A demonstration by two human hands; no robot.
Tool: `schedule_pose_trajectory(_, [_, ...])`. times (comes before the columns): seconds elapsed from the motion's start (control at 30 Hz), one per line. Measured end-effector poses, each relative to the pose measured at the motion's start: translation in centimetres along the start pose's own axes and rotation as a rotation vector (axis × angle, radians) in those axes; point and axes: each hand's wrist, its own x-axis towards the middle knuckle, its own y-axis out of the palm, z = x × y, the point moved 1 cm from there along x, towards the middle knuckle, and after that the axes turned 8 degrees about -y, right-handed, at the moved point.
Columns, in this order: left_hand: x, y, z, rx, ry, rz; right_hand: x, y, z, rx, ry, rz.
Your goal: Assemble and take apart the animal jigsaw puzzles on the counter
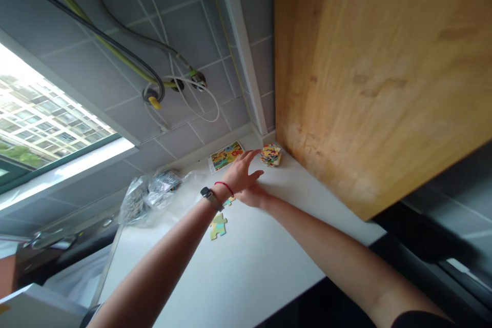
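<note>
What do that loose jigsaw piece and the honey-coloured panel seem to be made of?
The loose jigsaw piece looks like thin printed card, judging by its flat, colourful face; its finish is hard to tell. The panel looks like wood with a smooth, satin finish, showing grain and darker marks.

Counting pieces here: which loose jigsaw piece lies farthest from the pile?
The green-and-yellow piece, fully uncovered; the other loose piece lies nearer the pile, partly behind a hand.

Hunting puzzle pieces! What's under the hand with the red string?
A puzzle piece peeks out beneath that left hand; the rest is covered, so its shape is hidden.
</note>
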Motion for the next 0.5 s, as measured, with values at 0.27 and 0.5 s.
schedule_pose_trajectory(0.27, [7.4,2.1,-0.2,0.067,-0.062,0.123,0.2,-0.7,0.3,-0.021,-0.011,0.192])
schedule_pose_trajectory(0.5, [7.4,0.9,0.3,0.051,-0.060,0.074,0.3,-0.8,0.3,0.065,-0.031,0.202])
